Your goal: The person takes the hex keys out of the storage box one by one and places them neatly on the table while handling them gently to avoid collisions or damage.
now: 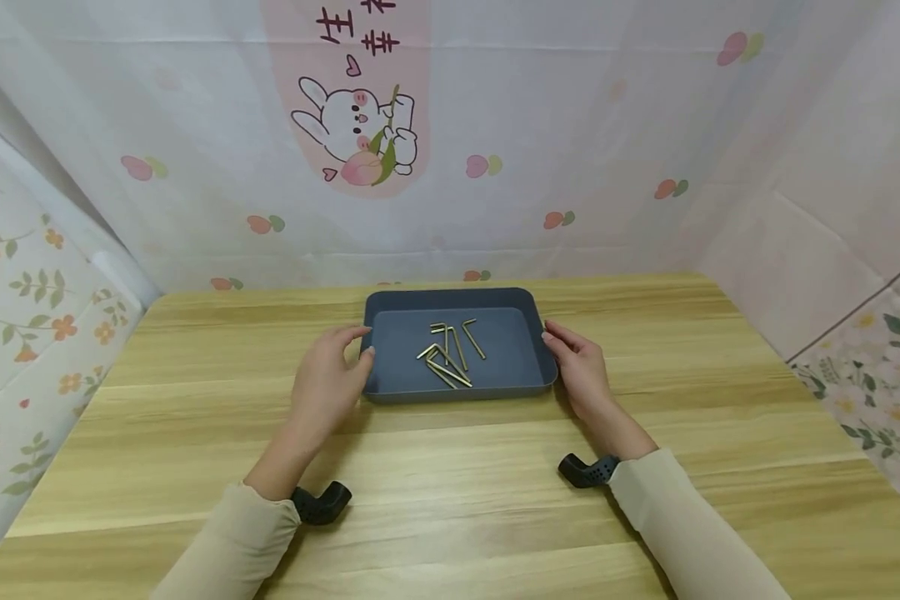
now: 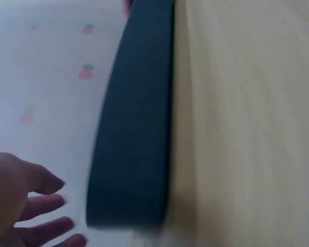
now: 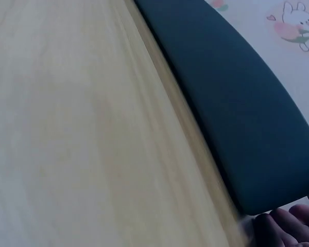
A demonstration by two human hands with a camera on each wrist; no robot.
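Mid-frame, the tray runs lengthwise left to right; left grip spread beside it; right grip touching, pinch unclear.

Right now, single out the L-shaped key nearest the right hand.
The rightmost L-shaped key in the tray: it lies apart from the others, on the side toward the right hand.

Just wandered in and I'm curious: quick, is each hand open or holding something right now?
Left hand: open, at the left end of the tray.
Right hand: at the tray's right end; cannot tell whether it grips.
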